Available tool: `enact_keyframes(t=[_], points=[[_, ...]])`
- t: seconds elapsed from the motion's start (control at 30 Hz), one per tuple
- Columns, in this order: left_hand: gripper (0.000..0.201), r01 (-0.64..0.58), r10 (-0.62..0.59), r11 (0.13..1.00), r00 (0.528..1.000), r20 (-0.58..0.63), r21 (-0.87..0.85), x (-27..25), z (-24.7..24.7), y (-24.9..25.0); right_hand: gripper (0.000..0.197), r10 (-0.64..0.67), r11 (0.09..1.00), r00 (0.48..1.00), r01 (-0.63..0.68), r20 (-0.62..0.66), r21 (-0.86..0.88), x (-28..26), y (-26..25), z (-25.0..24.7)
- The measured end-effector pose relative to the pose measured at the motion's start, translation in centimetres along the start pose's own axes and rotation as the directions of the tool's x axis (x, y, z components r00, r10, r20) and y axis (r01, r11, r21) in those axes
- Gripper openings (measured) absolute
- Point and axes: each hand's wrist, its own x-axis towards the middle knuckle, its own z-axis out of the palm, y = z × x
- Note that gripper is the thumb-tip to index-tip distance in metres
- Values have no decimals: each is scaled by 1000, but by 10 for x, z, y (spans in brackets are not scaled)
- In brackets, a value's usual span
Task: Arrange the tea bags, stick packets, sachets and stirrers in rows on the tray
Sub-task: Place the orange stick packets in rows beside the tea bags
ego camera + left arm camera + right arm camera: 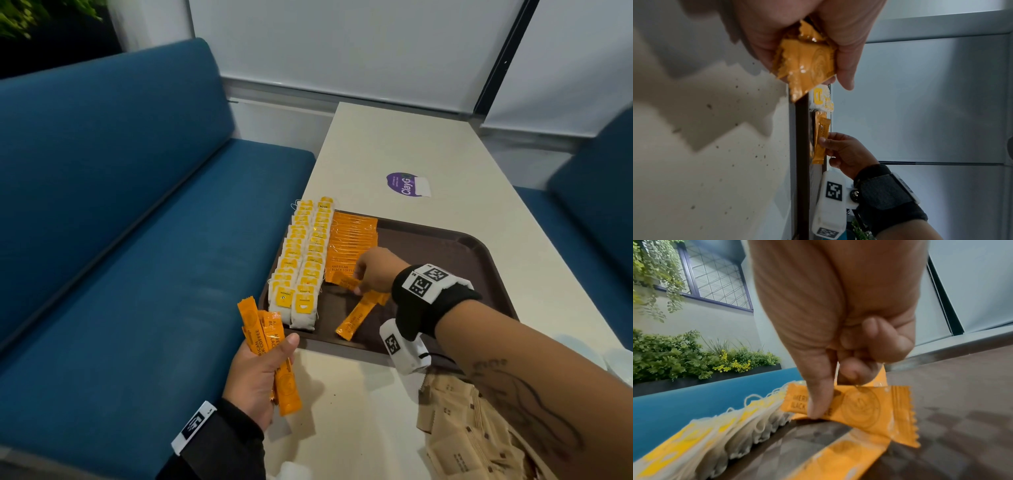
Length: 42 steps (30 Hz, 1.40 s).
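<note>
**Laying the stick packets into their row**

I am setting a stick packet (346,283) down with my right hand (375,270), my fingers (819,395) clamped on it, thumb on top, at the near end of the orange row (352,241) in the middle of the frame. My left hand (259,378), at lower centre, is gripping a spare bundle of packets (270,346) upright over the bench (359,421). Two rows of tea bags (301,260) are already lying along the left side of the tray (479,260). One loose packet (359,315) is lying askew just below my right hand, apart from the row. The brown sachets (469,442) are waiting in a heap at lower right. I judge the stick row is partly done; next I am needing to lay this one flush and parallel against the last, then straighten the stray
</note>
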Motion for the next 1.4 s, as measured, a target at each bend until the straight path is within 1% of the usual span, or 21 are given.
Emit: enact_keyframes(t=[0.07,0.2,0.27,0.37,0.47,0.67,0.77,0.87,1.0,1.13,1.3,1.4], points=[[17,0,0,1000,1000,-9,3,1,-1,0,30,-16,999,1000,15,-18,-40,3,-1,-6],[19,10,-10,1000,1000,-11,8,0,-1,0,32,-32,988,999,37,35,-148,12,-8,-6],[18,14,-14,1000,1000,-19,13,0,-2,0,31,-38,983,999,40,11,-180,18,-10,-3],[16,16,-16,1000,999,-39,19,1,-4,1,31,-34,988,998,26,-51,-155,24,-12,1],[15,11,-10,1000,999,-46,10,1,-8,1,29,-23,983,998,12,-58,-183,29,-14,2],[15,1,-1,1000,999,-36,-1,0,-7,0,36,35,971,999,-38,-20,-235,34,-17,1],[15,-12,12,1000,999,-37,3,0,-6,0,48,49,958,999,-44,11,-283,34,-18,0],[16,-19,19,1000,999,-39,6,0,-6,0,53,56,955,998,-46,23,-293,36,-18,0],[18,-14,14,1000,999,-40,5,0,-8,0,52,48,954,999,-38,25,-299,39,-18,1],[18,-15,15,1000,999,-34,3,0,-8,-1,51,29,963,999,-22,22,-267,41,-21,-1],[20,-21,21,1000,999,-34,4,1,-7,1,41,-9,962,1000,5,-15,-274,41,-28,-1],[21,-20,21,1000,999,-36,6,2,-7,1,44,-2,973,999,-7,-41,-229,39,-27,-1]])
